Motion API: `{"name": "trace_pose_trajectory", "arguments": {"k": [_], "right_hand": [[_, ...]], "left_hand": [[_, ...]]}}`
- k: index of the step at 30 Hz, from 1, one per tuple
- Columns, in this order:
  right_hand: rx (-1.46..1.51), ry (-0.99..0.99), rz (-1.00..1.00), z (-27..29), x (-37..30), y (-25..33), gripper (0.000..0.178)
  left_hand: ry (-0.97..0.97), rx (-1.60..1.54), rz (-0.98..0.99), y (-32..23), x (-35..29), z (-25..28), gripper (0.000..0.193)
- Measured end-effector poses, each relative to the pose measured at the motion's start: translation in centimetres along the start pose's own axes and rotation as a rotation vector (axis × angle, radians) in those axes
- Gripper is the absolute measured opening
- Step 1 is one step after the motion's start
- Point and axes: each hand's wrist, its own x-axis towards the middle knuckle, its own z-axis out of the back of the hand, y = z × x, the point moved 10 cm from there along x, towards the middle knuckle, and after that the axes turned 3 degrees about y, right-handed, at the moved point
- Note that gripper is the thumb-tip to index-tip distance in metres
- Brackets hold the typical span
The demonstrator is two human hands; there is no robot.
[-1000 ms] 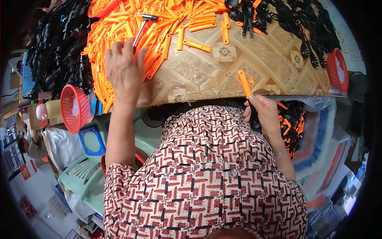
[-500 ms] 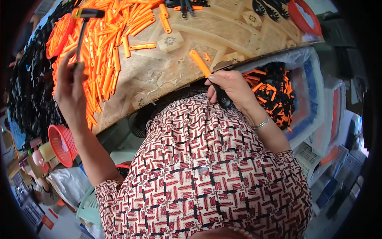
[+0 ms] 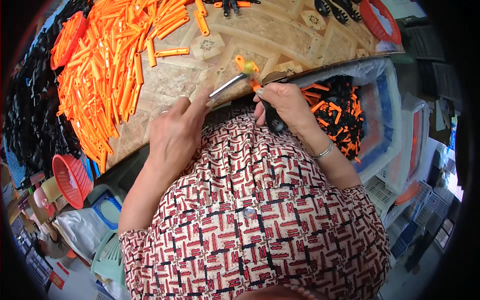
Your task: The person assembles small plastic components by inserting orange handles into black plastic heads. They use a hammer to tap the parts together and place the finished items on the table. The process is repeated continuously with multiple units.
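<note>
My left hand is closed around a hammer with a shiny metal shaft; its yellowish head is blurred and at the orange handle of a black kitchen utensil. My right hand grips that utensil where black meets orange, at the table's near edge. Its dark rounded end hangs below my fingers; the exact kind of utensil is hard to make out. Whether the hammer head touches the handle cannot be told. A large pile of loose orange handles lies left of my left hand.
The patterned table has a worn near edge. Beside my right forearm, a plastic-lined bin holds black and orange pieces. Black utensils and a red basket occupy the far right; dark pieces are heaped at far left.
My left hand has swung the hammer from above the orange pile, right and down to the utensil's handle. My right hand keeps its grip in nearly the same place.
</note>
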Motion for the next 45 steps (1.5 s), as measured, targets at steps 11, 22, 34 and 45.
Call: {"name": "trace_pose_trajectory", "arguments": {"k": [11, 22, 34, 45], "right_hand": [[-0.117, 0.030, -0.001, 1.2, -1.0, 1.3, 0.028], [-1.476, -0.601, 0.329, 16.4, -7.3, 17.0, 0.025], [-2.044, 0.179, 1.301, -7.6, 11.2, 23.6, 0.020], [-1.778, -0.377, 1.663, -1.8, 3.8, 24.6, 0.034]], "left_hand": [[0.073, -0.012, 0.032, 1.3, 0.6, 0.0, 0.043], [-0.259, -0.938, 0.600, 12.4, -1.2, 0.4, 0.040], [-0.290, -0.613, 0.640, 13.2, -1.3, 3.2, 0.037], [-0.544, 0.270, 0.198, 18.1, 19.1, 9.5, 0.028]]}}
